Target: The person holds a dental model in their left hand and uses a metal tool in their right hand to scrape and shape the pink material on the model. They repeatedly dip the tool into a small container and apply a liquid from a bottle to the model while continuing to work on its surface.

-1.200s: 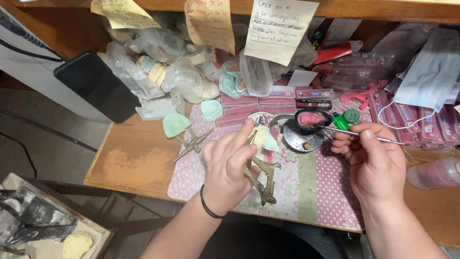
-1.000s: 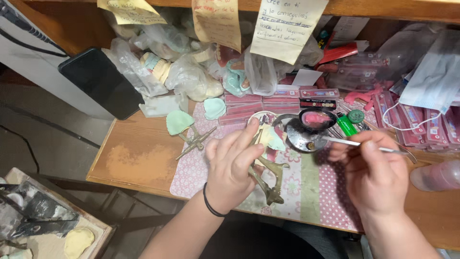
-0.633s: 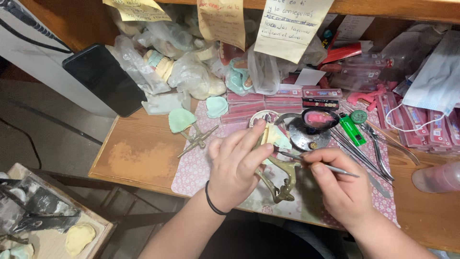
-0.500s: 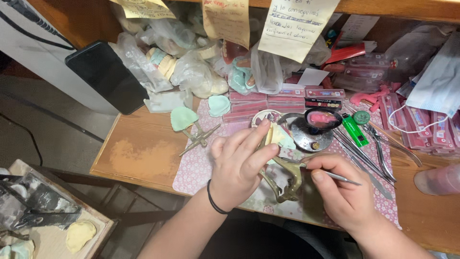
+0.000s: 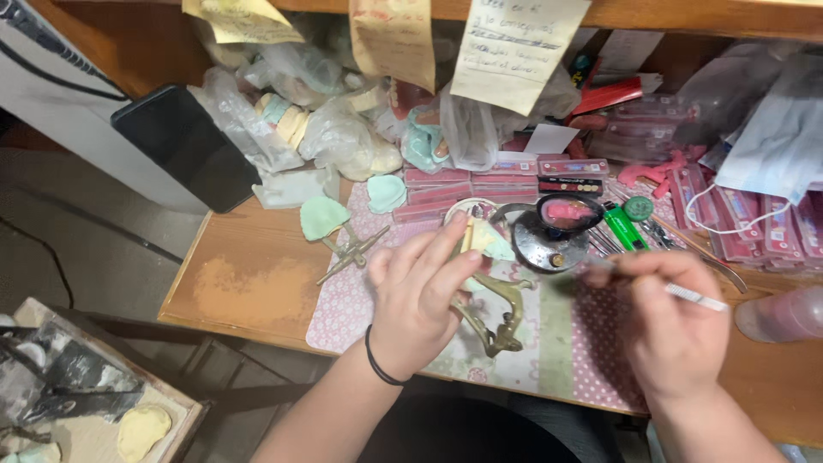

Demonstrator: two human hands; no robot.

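- Left hand [image 5: 416, 296]: lies over the patterned mat [image 5: 557, 343], fingers curled closed w/ thumb and forefinger pinched on a pale yellow-green dental cast [image 5: 484, 238]; black band at the wrist.
- Dental cast: sits on the brass articulator [image 5: 497, 313], whose curved arm runs out from under the left hand's fingertips toward the near edge of the mat.
- Right hand [image 5: 673, 330]: to the right of the articulator, above the mat's dotted part; fingers closed round a thin metal instrument [image 5: 686, 294], held pen-fashion. Tip end blurred, so contact w/ anything can't be told.
- Round metal dish [image 5: 549, 244]: just behind and right of the articulator, near the blurred tip end; a black-rimmed cup w/ pink wax [image 5: 567, 210] rests at its far rim.
- Green lighter [image 5: 619, 227]: just right of the dish, beside a bundle of metal hand tools.
- Two green casts [image 5: 324, 216] [image 5: 386, 193]: left of and behind the articulator, at the mat's far left corner; a 2nd small brass frame [image 5: 351, 253] lies betw. them and the left hand.
- Bench [image 5: 249, 287]: wooden, bare patch left of the mat.
- Behind the articulator, at the bench's back: plastic bags w/ casts [image 5: 334, 137], flat pink boxes [image 5: 480, 184], paper notes hanging from the shelf.
- Black phone [image 5: 184, 146]: far left of the articulator, leaning at the bench's back corner.
- Face mask [image 5: 771, 146]: far right, well apart from the articulator.
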